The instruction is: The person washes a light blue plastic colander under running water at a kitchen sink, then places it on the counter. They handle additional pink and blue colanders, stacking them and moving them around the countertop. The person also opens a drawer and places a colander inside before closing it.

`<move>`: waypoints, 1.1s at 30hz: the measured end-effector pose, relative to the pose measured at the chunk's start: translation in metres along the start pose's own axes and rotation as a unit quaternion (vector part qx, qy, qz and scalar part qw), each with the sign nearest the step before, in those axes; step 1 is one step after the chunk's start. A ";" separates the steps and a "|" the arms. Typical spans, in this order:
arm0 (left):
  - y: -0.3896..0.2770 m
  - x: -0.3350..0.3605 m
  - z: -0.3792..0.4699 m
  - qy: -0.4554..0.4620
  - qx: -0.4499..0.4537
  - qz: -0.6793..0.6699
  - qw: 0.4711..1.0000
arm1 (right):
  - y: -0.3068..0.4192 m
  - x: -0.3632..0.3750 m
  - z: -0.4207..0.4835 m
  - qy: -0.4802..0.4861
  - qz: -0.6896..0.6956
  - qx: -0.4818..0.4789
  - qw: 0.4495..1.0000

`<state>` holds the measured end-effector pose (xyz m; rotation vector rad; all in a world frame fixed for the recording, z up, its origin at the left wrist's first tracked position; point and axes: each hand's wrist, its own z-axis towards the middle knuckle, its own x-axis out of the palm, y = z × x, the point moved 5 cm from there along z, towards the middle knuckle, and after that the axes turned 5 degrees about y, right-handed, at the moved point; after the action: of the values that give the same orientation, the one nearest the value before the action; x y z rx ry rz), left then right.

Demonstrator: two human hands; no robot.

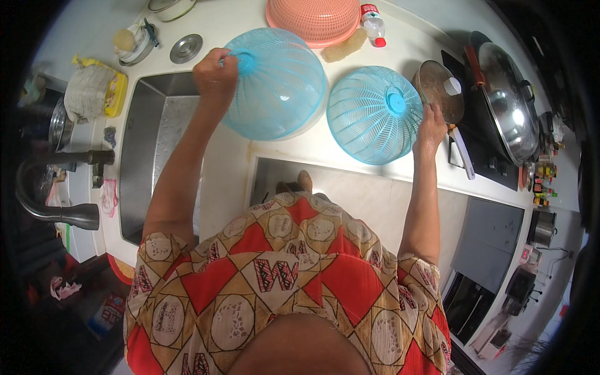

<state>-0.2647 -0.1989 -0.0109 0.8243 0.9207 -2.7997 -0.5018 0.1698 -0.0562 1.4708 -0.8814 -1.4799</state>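
Note:
My left hand [216, 72] is closed at the round top knob of a large blue plastic mesh food cover [281, 84]. That cover is tilted, its knob facing left, over the counter beside the sink. A smaller blue slatted plastic cover [365, 117] is on my right, over the front of the counter. My right hand [431, 126] pinches its right edge, close to a lidded frying pan [438, 89]. What lies beneath the two covers is hard to make out.
A steel sink [140, 126] with a dark faucet [61, 213] is at left. Behind the covers stand a pink plastic basket [314, 21] and a clear bottle [374, 26]. A wok with a steel lid [513, 103] sits on the black stove [504, 171] at right.

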 end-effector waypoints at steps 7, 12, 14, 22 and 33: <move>0.032 -0.053 0.018 -0.037 -0.127 -0.015 0.991 | 0.011 -0.015 -0.029 -0.090 0.091 -0.107 0.986; 0.061 -0.089 0.018 -0.080 -0.154 0.056 0.983 | 0.035 0.019 -0.080 0.108 0.215 -0.081 0.967; 0.070 -0.100 0.013 -0.090 -0.153 0.093 0.980 | 0.032 0.056 -0.108 0.246 0.210 0.016 0.946; 0.081 -0.107 -0.005 -0.138 -0.049 0.142 0.979 | 0.015 0.143 -0.155 0.324 0.153 0.204 0.911; 0.089 -0.128 -0.012 -0.156 -0.111 0.150 0.970 | 0.053 0.175 -0.095 0.239 -0.229 -0.284 0.900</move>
<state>-0.1286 -0.2763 0.0003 0.4335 0.9414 -2.4163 -0.3933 -0.0039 -0.0826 1.5266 0.2116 -1.4262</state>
